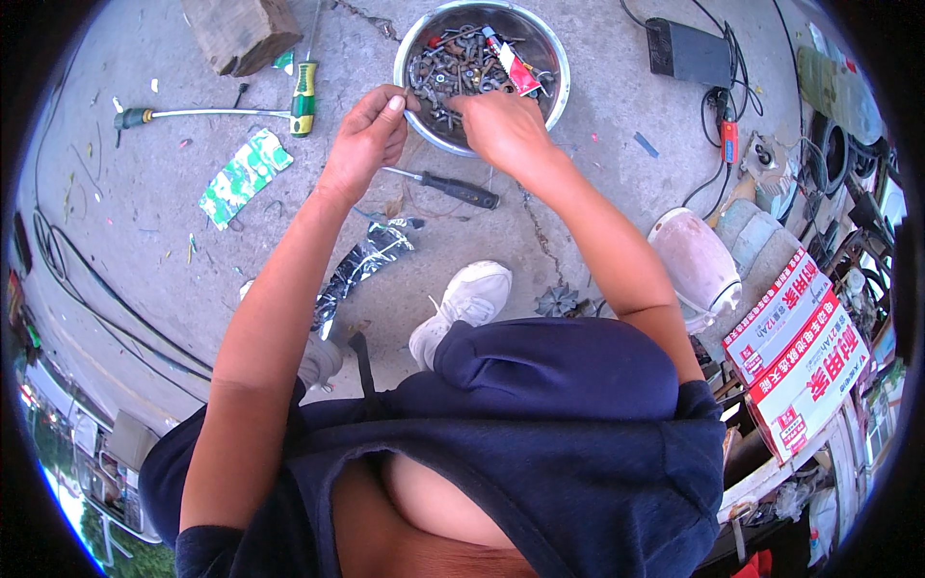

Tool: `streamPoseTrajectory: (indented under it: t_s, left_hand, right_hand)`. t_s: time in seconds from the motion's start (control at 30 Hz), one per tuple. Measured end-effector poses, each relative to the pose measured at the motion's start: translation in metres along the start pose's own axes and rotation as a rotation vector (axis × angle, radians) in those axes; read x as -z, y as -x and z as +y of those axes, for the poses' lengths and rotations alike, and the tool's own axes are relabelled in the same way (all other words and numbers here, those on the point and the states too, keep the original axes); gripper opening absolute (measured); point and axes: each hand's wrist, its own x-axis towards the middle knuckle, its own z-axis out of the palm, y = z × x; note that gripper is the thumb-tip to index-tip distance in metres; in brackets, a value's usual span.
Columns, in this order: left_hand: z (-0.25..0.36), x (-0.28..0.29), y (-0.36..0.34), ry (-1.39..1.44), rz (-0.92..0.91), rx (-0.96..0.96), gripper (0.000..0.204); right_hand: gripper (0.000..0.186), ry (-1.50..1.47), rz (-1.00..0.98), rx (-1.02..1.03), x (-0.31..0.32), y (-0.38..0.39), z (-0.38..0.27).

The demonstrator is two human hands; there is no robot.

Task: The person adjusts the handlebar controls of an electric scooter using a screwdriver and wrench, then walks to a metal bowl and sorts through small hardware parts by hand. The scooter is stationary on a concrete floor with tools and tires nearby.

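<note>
The left hand [371, 135] has thumb and finger close together at the bowl [564, 67]; whether on anything, I can't tell. Inside that bowl, on the floor [617, 178]: bolts [443, 72], the right hand [506, 125] curled among them, grip hidden, then a red-white tube [518, 72].

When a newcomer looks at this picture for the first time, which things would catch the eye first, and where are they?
Probably the shiny metal bowl at top centre, full of loose metal hardware, with the left hand at its near-left rim and the right hand reaching over its near side. Next might come the red-and-white printed panel at lower right and the green-and-yellow screwdriver handle at upper left.
</note>
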Motion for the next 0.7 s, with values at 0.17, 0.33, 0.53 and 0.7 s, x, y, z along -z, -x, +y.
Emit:
streamPoseTrajectory:
  t_s: [0.17,0.33,0.53,0.7]
  left_hand:
    - [0.000,0.000,0.000,-0.008,0.005,0.001,0.022]
    - [0.001,-0.001,0.000,-0.020,0.014,0.001,0.023]
    - [0.000,-0.001,0.000,-0.029,0.016,-0.004,0.023]
    - [-0.001,-0.001,0.000,-0.017,0.021,-0.010,0.023]
  right_hand:
    - [0.022,0.007,-0.022,-0.005,-0.001,0.003,0.005]
    - [0.025,-0.001,-0.059,-0.092,-0.001,-0.007,-0.002]
    - [0.025,0.043,-0.095,0.013,-0.001,-0.001,0.001]
    - [0.023,0.032,-0.082,0.024,-0.003,0.002,0.005]
